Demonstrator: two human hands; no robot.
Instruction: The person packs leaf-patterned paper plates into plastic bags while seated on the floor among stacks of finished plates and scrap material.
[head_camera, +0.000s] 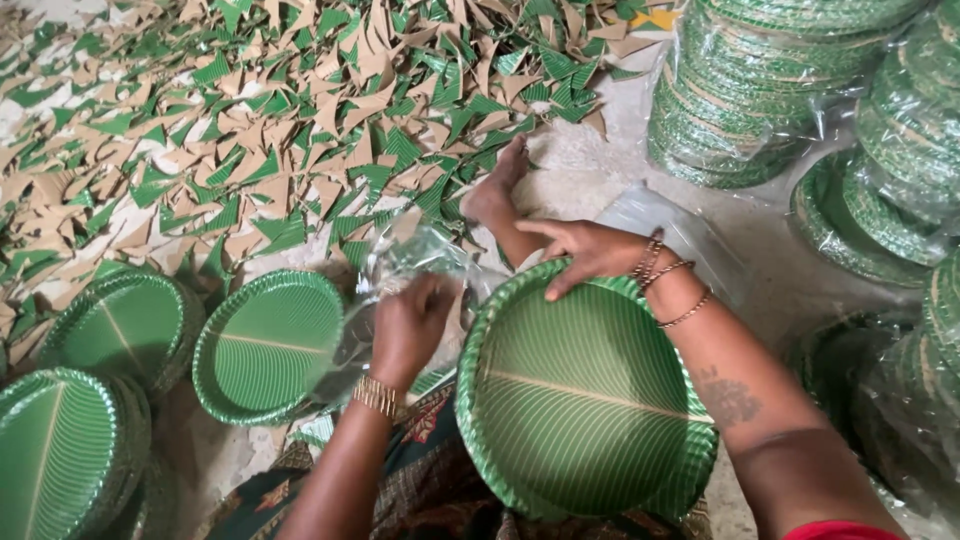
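Observation:
A stack of round green leaf-patterned paper plates (585, 395) rests on my lap, tilted toward me. My right hand (590, 250), with bangles on the wrist, lies flat on the far rim of that stack, fingers spread. My left hand (408, 325), with a gold bracelet, is closed on a clear plastic bag (415, 255) just left of the stack; the bag's crumpled film rises above the hand. My bare foot (497, 190) stretches out on the floor beyond both hands.
More stacks of green plates (268, 340) stand at the left and lower left (60, 450). Plastic-wrapped plate bundles (760, 90) pile up at the right. Green and brown paper offcuts (270, 130) cover the floor ahead.

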